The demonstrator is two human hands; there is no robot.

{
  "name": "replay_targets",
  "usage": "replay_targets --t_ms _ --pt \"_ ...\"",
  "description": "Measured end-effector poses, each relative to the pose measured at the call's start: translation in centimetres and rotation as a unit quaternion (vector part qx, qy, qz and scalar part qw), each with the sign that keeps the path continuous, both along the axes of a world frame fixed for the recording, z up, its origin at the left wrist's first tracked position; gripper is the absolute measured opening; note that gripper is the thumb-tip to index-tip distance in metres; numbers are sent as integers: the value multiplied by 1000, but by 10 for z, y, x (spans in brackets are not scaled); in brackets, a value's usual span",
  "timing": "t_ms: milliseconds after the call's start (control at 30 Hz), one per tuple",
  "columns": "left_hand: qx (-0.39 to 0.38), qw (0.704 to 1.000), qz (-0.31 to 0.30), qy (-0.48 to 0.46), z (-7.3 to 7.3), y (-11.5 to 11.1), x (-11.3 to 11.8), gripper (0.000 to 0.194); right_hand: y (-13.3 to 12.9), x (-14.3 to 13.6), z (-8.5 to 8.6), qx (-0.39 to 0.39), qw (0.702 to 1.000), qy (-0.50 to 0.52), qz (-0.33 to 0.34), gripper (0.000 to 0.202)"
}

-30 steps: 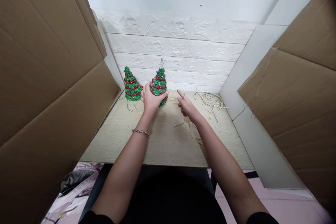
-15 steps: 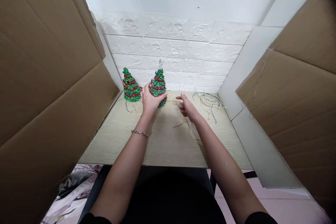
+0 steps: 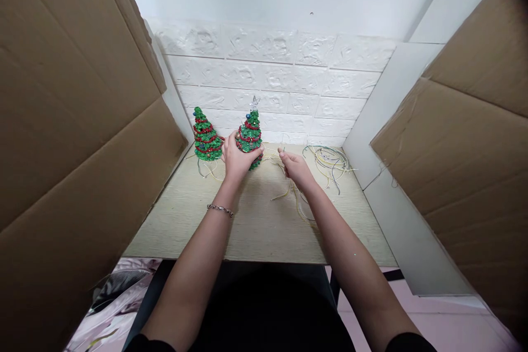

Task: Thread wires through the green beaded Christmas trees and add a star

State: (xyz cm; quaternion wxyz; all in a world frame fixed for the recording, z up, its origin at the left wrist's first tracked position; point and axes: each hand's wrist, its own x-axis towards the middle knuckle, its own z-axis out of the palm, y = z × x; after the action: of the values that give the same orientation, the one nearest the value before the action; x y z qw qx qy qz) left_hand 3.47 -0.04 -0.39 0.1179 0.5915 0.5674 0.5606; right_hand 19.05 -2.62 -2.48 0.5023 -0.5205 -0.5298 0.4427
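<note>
My left hand [image 3: 239,158] is wrapped round the lower part of a small green Christmas tree [image 3: 249,135] with red garlands and a clear star [image 3: 254,103] on top. The tree stands upright, its base partly hidden by my fingers. To the right of it, my right hand [image 3: 296,169] is closed in a pinch, thumb against the forefinger. A tiny greenish tip shows at the fingertips, too small to name. Thin yellow and white wires [image 3: 297,206] lie under and beside this hand.
A second Christmas tree [image 3: 206,137], without a star, stands at the left. A loose coil of wires [image 3: 330,159] lies at the back right of the table [image 3: 264,236]. Cardboard panels [image 3: 82,121] flank both sides, and a white brick-patterned wall [image 3: 276,74] closes the back.
My right hand has turned and its stretched forefinger has closed into a pinch with the thumb. The held tree has shifted very slightly to the right.
</note>
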Motion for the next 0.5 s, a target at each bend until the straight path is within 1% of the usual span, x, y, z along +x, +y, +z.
replay_targets --t_ms 100,167,333,433,500 --pt "3 1000 -2 2 -1 1 0 71 -2 1 2 7 999 50 -10 59" --pt "1 1000 -2 5 -2 1 0 72 -3 2 3 10 997 71 -16 60" --pt "-1 1000 -4 9 -3 2 -1 73 -3 4 4 5 997 68 -31 46" --pt "6 1000 -7 5 -3 2 -1 72 -2 4 3 42 996 39 -72 37" --pt "8 1000 -7 5 -3 2 -1 73 -2 5 4 67 993 28 -94 36"
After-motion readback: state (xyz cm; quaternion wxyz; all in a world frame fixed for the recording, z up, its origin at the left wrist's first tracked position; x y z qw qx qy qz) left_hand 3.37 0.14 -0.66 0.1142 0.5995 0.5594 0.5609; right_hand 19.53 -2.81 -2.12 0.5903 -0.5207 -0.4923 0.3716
